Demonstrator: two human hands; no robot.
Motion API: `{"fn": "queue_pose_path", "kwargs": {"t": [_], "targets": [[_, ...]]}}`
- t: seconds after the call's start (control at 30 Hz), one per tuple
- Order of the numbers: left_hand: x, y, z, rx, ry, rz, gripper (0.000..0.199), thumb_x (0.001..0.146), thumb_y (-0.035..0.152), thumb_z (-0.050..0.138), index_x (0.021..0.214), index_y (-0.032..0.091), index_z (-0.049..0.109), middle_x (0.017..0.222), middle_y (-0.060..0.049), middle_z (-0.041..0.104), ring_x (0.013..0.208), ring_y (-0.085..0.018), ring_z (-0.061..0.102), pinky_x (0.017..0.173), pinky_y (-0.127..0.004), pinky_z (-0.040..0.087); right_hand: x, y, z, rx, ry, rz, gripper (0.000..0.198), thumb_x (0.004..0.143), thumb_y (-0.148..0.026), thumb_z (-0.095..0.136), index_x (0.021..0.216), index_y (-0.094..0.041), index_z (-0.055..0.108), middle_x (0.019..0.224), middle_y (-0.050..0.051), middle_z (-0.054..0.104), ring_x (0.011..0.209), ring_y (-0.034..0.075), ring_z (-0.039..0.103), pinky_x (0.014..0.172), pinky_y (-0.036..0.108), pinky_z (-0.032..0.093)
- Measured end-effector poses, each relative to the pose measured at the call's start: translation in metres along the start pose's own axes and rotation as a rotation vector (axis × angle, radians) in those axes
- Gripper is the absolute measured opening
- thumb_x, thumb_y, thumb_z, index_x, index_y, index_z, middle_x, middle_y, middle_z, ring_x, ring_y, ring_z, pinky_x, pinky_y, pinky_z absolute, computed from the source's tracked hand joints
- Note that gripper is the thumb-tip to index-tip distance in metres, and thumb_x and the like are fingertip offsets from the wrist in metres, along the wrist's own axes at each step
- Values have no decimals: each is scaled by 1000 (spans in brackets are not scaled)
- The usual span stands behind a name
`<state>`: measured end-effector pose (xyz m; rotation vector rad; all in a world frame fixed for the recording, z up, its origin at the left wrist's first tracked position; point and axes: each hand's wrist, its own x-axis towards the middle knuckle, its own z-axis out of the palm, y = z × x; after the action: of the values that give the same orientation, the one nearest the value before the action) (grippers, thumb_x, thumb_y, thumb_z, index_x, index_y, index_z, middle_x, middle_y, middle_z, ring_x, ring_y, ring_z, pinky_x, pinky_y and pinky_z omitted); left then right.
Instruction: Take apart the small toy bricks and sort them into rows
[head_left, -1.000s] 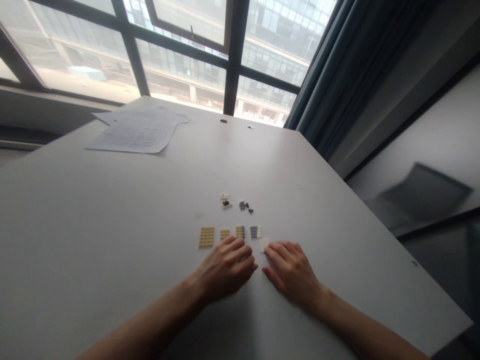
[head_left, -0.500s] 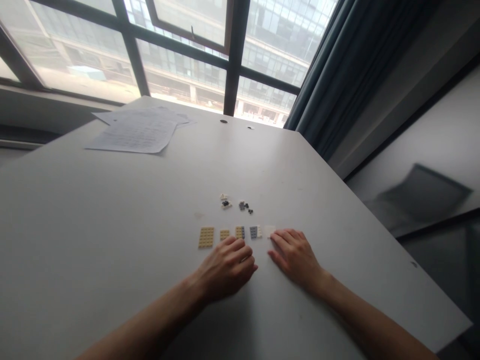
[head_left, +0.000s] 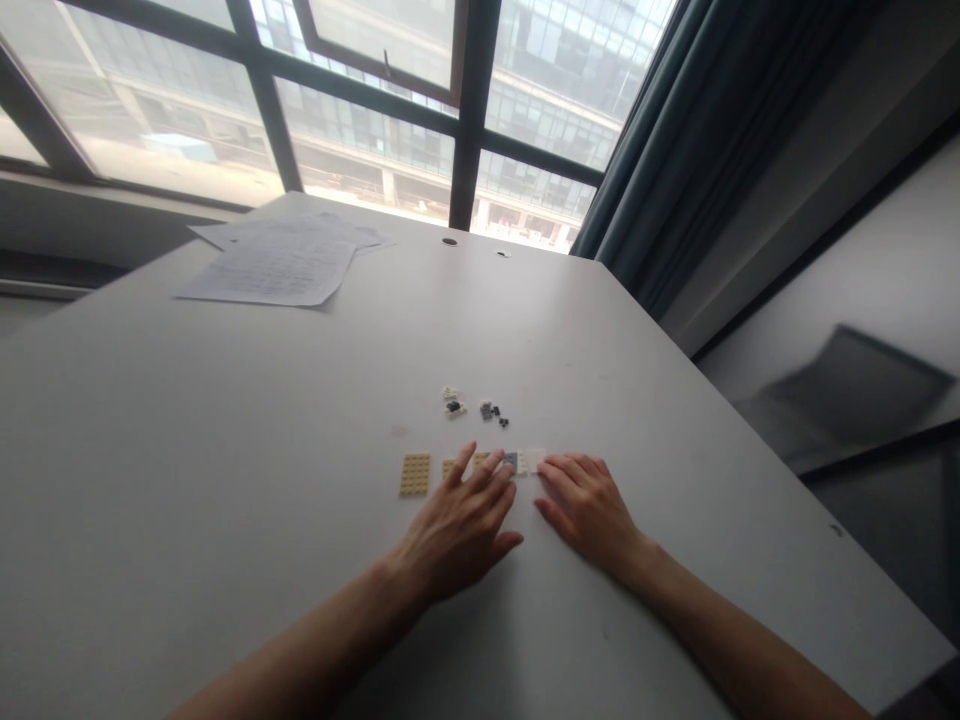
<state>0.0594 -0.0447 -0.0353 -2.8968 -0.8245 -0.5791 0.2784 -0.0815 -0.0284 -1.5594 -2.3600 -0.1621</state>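
Across the table runs a row of small flat building-brick plates. A tan plate [head_left: 415, 474] lies at the left end, apart from the others. My left hand [head_left: 466, 515] is spread over the middle of the row, partly covering a smaller tan plate [head_left: 448, 467] and another tan piece [head_left: 481, 458]. Its fingertips are near a grey plate [head_left: 511, 460] with a white studded plate [head_left: 523, 463] beside it. My right hand [head_left: 589, 505] rests with outstretched fingers, their tips at the edge of a pale white plate [head_left: 535, 458]. Neither hand visibly grips anything.
Behind the row lie small white and black pieces [head_left: 454, 405] and a cluster of small grey and black pieces [head_left: 491, 411]. Printed papers [head_left: 274, 270] are at the far left of the white table [head_left: 300, 420]. Windows and a dark curtain [head_left: 645, 200] stand beyond.
My left hand has uncurled, its fingers spreading forward over the row. The pale white plate under my right fingertips has shifted slightly left, closer to the grey and white plates.
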Motion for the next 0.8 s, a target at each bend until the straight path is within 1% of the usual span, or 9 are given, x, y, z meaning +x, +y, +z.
{"fn": "queue_pose_path", "kwargs": {"t": [0.13, 0.23, 0.33, 0.5, 0.63, 0.8], "targets": [[1, 0, 0, -13, -8, -9, 47, 86, 50, 56, 117, 15, 57, 128, -11, 58, 133, -28, 36, 117, -51, 10, 2, -2, 1, 18, 44, -16, 36, 90, -35, 54, 121, -17, 56, 122, 11, 61, 112, 25, 51, 95, 41, 37], [1, 1, 0, -21, 4, -12, 48, 86, 50, 55, 118, 15, 57, 127, -11, 58, 133, -28, 37, 117, -51, 8, 4, -7, 2, 33, 31, -57, 37, 90, -34, 55, 123, -18, 56, 125, 11, 59, 115, 25, 49, 98, 42, 36], [0, 0, 1, -28, 21, -6, 48, 87, 49, 53, 121, 15, 56, 129, -11, 57, 132, -28, 38, 117, -52, 9, 5, -10, 4, 22, 22, -75, 36, 89, -34, 57, 121, -18, 57, 126, 12, 58, 116, 26, 49, 98, 42, 37], [0, 0, 2, -29, 13, 0, 49, 89, 50, 50, 125, 16, 54, 129, -11, 58, 133, -28, 38, 116, -52, 11, 4, -11, 3, 24, 9, -74, 36, 88, -34, 57, 121, -18, 58, 125, 11, 58, 117, 26, 48, 98, 43, 37], [0, 0, 2, -22, 16, -5, 50, 88, 50, 52, 125, 16, 55, 129, -11, 58, 132, -28, 38, 116, -52, 12, 3, -11, 3, 23, 14, -78, 36, 88, -33, 58, 121, -18, 58, 125, 12, 58, 117, 26, 48, 98, 43, 37], [0, 0, 3, -39, 16, 1, 49, 89, 49, 50, 125, 16, 54, 130, -11, 57, 132, -28, 38, 116, -52, 10, 3, -11, 3, 34, -3, -75, 37, 89, -34, 56, 122, -18, 56, 126, 11, 58, 118, 26, 47, 99, 43, 35]]}}
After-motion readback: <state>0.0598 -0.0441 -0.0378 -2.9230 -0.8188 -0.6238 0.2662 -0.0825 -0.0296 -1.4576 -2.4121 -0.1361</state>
